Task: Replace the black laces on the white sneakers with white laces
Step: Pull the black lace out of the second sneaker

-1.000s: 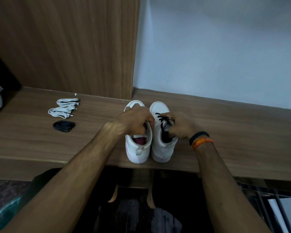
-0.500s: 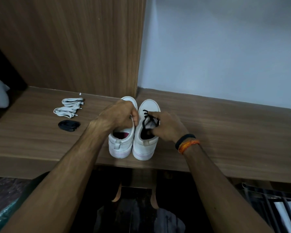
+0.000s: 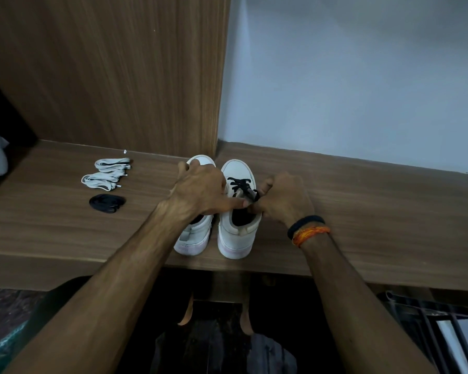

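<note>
Both hands have shifted: left hand [image 3: 200, 190] now presses flat-fingered across the left sneaker [image 3: 193, 233], right hand [image 3: 278, 198] pinching the black lace [image 3: 239, 184], so a sharp tug could drag the right sneaker [image 3: 235, 233] off the shelf edge [image 3: 362, 263].

The left hand [image 3: 200, 190] has reached its thumb across (over the left sneaker [image 3: 193, 233]) to the right hand [image 3: 281, 201]

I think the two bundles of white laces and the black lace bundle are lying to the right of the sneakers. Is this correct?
Not quite. The head view shows the two white lace bundles and the black lace bundle lying on the wooden shelf to the left of the sneakers, not to the right.
</note>
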